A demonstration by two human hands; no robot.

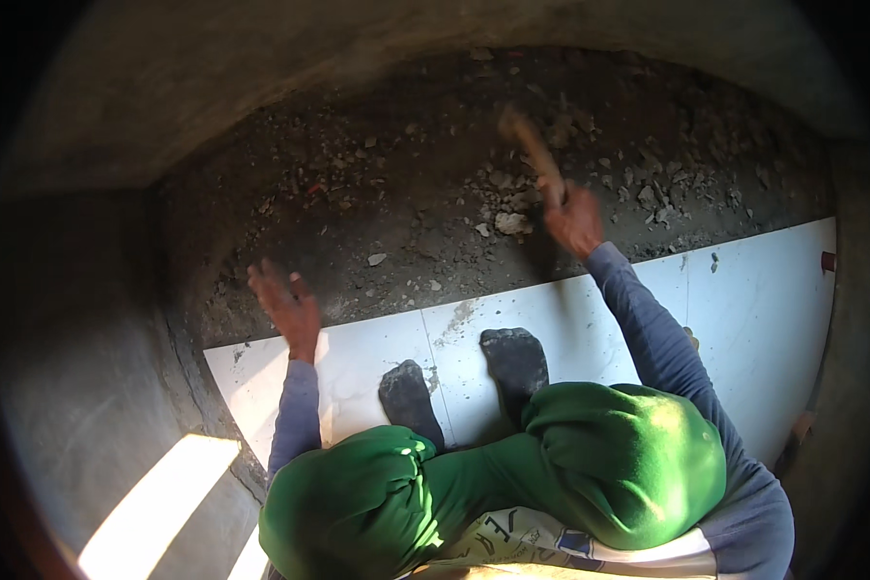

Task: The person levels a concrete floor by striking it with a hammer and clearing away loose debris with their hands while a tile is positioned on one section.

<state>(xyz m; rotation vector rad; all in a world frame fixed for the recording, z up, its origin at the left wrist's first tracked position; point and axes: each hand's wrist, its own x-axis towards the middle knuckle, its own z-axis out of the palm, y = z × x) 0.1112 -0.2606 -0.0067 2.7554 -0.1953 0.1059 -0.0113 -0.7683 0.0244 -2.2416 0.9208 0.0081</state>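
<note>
Over crumbly soil (350, 275), slim tan tool (534, 147)

Rubble (512, 223) btwn flr tiles (754, 300) & bk wall (396, 34)

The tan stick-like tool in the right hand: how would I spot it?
Start at the white tiles, then go up to the dark rubble bed. There the right hand grips the tan stick-like tool. Long, slim and blurred, it stands out from the short, jagged fragments around it.
</note>
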